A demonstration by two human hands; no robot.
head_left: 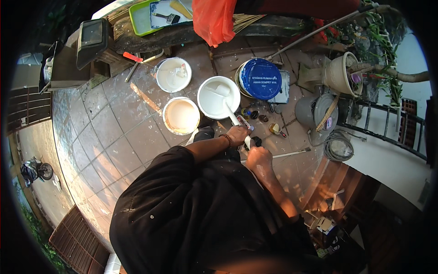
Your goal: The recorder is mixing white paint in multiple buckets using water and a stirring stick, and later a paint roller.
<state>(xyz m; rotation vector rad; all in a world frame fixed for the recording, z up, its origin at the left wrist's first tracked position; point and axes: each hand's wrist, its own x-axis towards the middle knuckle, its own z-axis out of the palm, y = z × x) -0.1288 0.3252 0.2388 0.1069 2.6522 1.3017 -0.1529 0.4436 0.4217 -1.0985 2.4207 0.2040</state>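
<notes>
Here on the reddish-brown tiled floor (109, 130), the person in dark, paint-flecked clothing has both hands on a long white pole (231, 113). The left hand (238, 135), with a dark beaded bracelet (226, 140) at its wrist, wraps its grip around the middle of the pole; the right hand (259, 158) sits nearer the body, its grip closed in a fist on the near end. The far end slants leftward into a round white bucket (200, 103) of white paint, where a pale, blocky shape shows at the surface; I cannot tell exactly what it is. Just to the near left stands a white bucket of cream-coloured paint (165, 114), and farther left and back a white bucket with paint-smeared insides (158, 74). To the right of the white paint is a tub with a round blue lid (260, 79). At the far side, a lime-green plastic tray (133, 20) carries a dark-handled brush (171, 18), left of a translucent red plastic bag (211, 20). A coiled grey hose (329, 149) lies well off to the right.
</notes>
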